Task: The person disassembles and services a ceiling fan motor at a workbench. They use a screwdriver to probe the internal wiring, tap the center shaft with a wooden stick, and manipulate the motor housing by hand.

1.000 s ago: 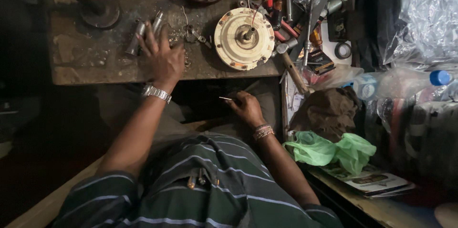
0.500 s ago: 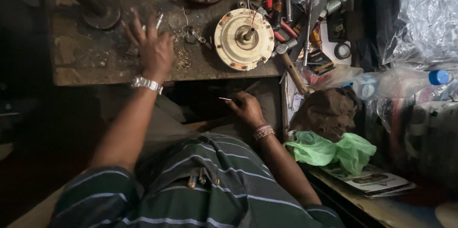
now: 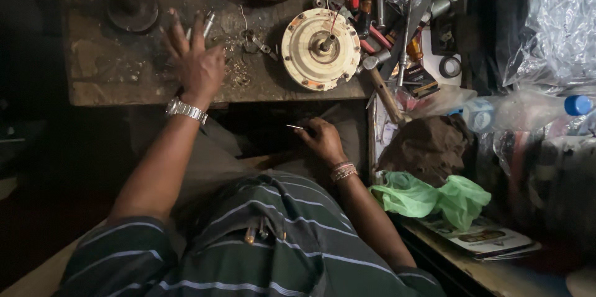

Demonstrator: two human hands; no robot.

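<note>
My left hand [image 3: 194, 61], with a metal watch [image 3: 185, 110] on its wrist, hovers with spread fingers over the worn workbench [image 3: 112, 79], above small metal parts and a short metal rod [image 3: 208, 24]. It holds nothing that I can see. My right hand [image 3: 321, 140] rests low near my lap, shut on a thin metal pin [image 3: 294, 127] that points left. A round cream-coloured motor disc [image 3: 320, 48] with a central shaft lies on the bench to the right of my left hand.
A pile of hand tools [image 3: 397, 23] lies at the bench's right end, with a hammer [image 3: 382, 82] at its edge. To the right are a brown cloth [image 3: 428, 148], a green plastic bag [image 3: 434, 197], a clear bottle [image 3: 521, 110] and plastic sheeting [image 3: 552, 17].
My left hand has slid left along the bench, away from the motor disc, and its fingers have spread. My right hand has stayed in place with the pin.
</note>
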